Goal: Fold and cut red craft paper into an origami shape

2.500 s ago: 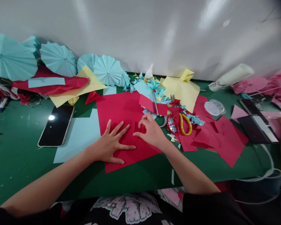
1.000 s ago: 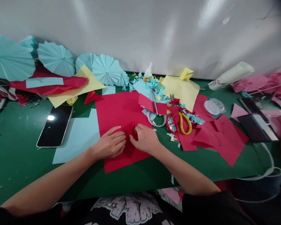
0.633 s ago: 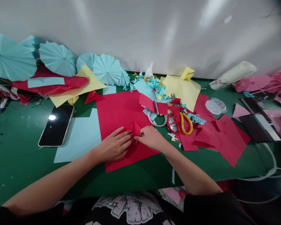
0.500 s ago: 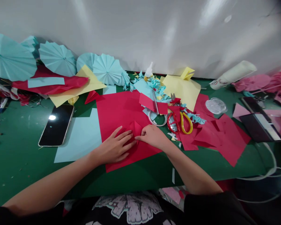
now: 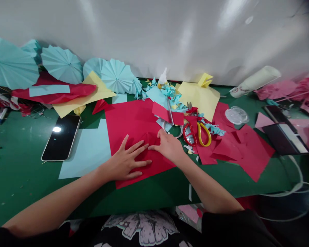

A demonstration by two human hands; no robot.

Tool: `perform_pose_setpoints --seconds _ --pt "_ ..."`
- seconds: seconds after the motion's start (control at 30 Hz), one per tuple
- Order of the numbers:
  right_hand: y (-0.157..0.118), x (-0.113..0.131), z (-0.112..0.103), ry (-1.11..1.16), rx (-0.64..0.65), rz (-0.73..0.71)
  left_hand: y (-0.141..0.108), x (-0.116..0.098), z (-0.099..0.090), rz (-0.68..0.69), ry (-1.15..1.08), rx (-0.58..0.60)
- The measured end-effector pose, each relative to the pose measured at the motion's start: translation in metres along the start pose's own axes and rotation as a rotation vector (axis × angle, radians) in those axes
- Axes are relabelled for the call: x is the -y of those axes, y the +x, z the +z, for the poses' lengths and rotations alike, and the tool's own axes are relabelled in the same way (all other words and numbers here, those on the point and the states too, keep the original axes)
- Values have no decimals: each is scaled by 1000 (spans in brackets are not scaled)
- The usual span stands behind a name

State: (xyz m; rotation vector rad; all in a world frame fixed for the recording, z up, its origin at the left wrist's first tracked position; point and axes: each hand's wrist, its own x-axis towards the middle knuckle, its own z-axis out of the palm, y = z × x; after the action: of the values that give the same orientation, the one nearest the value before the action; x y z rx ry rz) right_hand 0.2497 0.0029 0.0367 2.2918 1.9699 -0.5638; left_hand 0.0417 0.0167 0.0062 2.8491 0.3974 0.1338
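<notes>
A large red sheet (image 5: 128, 120) lies on the green table, with a small folded red piece (image 5: 149, 138) on top of it. My left hand (image 5: 126, 161) rests on the sheet with its fingers spread, fingertips at the folded piece's lower left. At the right side of that piece is my right hand (image 5: 168, 145), its thumb and index finger apart and nothing seen between them. Just beyond my right hand lie red-handled scissors (image 5: 190, 134) and yellow-handled scissors (image 5: 204, 134).
A phone (image 5: 61, 137) and a light blue sheet (image 5: 90, 151) lie at the left. Pleated blue fans (image 5: 117, 76) line the back. Blue scraps, a glue bottle (image 5: 162, 77), red sheets (image 5: 249, 151), a clear lid (image 5: 237, 115) and a wallet (image 5: 284, 139) are to the right.
My right hand's pinch has opened, thumb and index finger now apart. The small folded red piece looks flatter, and my left fingers have spread wider.
</notes>
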Motion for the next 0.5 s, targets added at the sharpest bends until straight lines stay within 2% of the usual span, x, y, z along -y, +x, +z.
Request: perform_pose_setpoints --seconds 0.13,0.3,0.37,0.5 --pt "5 -6 4 -71 -76 35 0 -1 0 -39 -17 -24" --pt "10 -9 5 -91 -101 7 -1 -2 1 -66 -15 -66" --pt "9 -7 3 -66 -122 -55 -1 -1 2 -67 -20 -79" --pt "5 -2 -1 -2 -99 -328 -1 -1 2 -65 -28 -88"
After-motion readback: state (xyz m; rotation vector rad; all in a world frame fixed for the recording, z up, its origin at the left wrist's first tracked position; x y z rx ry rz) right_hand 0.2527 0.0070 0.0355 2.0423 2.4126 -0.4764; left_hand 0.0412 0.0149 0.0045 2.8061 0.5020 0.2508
